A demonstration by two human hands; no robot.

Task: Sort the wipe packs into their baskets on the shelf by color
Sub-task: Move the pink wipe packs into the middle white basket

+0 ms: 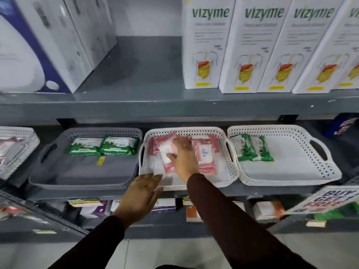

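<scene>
Three baskets stand side by side on the middle shelf. The grey basket [38, 164] on the left holds two green wipe packs [103, 146]. The middle white basket [231, 169] holds several pink wipe packs [205, 154]. My right hand [184, 158] reaches into it, fingers spread over a pink pack [167, 152], thumb touching it. My left hand [141, 193] rests flat against the front rim of that basket, fingers apart. The right white basket [320, 171] holds green wipe packs [252, 150] at its back left.
White Vizyme boxes [252, 45] and a blue-and-white box [35, 45] stand on the shelf above. Another white basket [13, 150] is at the far left. Boxes and a "buy get free" sign [326, 199] sit on the lower shelf.
</scene>
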